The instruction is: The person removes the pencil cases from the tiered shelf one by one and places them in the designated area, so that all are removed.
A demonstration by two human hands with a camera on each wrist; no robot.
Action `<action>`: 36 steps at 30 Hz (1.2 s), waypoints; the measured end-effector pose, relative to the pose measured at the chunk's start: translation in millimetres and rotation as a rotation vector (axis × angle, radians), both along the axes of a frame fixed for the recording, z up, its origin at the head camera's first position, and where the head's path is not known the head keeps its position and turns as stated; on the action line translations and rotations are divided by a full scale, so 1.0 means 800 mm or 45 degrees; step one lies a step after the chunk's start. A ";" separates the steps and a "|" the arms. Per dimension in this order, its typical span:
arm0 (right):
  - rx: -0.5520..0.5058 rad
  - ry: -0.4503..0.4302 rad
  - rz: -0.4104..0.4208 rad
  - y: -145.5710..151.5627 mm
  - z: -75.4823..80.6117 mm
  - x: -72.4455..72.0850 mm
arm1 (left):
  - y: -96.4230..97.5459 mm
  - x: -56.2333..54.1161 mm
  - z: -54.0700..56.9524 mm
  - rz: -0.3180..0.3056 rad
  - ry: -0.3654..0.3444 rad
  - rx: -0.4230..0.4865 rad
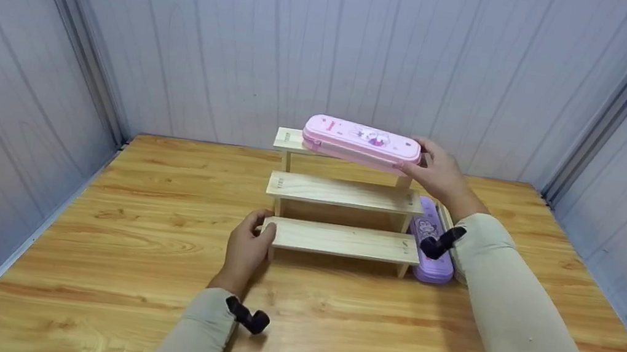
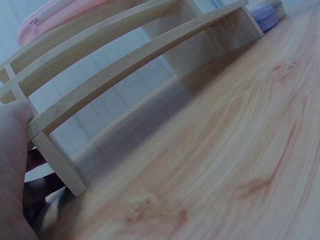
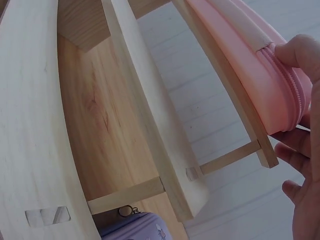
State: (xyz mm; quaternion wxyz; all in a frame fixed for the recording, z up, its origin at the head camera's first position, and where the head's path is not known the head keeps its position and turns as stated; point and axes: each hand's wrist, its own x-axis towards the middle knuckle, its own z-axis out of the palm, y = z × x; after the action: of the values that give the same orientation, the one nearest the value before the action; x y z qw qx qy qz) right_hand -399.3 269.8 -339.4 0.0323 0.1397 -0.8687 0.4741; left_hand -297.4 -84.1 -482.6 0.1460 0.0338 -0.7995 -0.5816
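Note:
A three-step wooden stand (image 1: 342, 193) stands on the table. My left hand (image 1: 248, 247) grips the left end of its lowest step, thumb at the board and fingers by the leg, as the left wrist view shows. Over the top step lies a pink zippered pencil case (image 1: 356, 139) with a cartoon print on its lid. My right hand (image 1: 441, 173) holds this case by its right end, thumb on the near side. In the right wrist view the pink case (image 3: 260, 85) sits right at the top board, and the right fingers (image 3: 292, 140) reach around its end.
A purple pencil case (image 1: 430, 271) lies on the table just right of the stand, partly behind the right wrist. A pale item (image 1: 459, 275) lies beside it, mostly hidden by the sleeve. Panelled walls (image 1: 332, 48) enclose the wood-grain table (image 1: 122, 247) at the back and sides.

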 end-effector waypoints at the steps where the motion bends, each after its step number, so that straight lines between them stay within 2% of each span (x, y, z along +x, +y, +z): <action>1: -0.006 0.003 0.009 0.001 0.000 0.001 | 0.000 0.000 0.000 0.000 -0.003 -0.002; 12: 0.027 0.090 0.107 0.000 0.008 0.022 | 0.004 -0.001 0.000 -0.004 -0.010 0.002; 24: -0.032 0.054 0.090 0.001 0.011 0.054 | 0.010 -0.002 0.000 0.014 -0.007 0.003; 31: -0.167 0.046 0.084 0.006 0.009 0.072 | 0.009 0.000 0.000 -0.014 -0.039 0.001; 36: -0.165 0.051 0.061 0.011 0.003 0.085 | 0.008 -0.002 -0.001 -0.011 -0.027 -0.003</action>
State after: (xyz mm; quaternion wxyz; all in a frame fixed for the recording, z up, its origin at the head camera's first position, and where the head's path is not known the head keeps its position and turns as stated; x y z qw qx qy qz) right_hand -331.2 278.2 -336.8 0.0471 0.1675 -0.8318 0.5270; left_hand -299.0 -78.0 -483.3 0.1349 0.0362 -0.8020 -0.5808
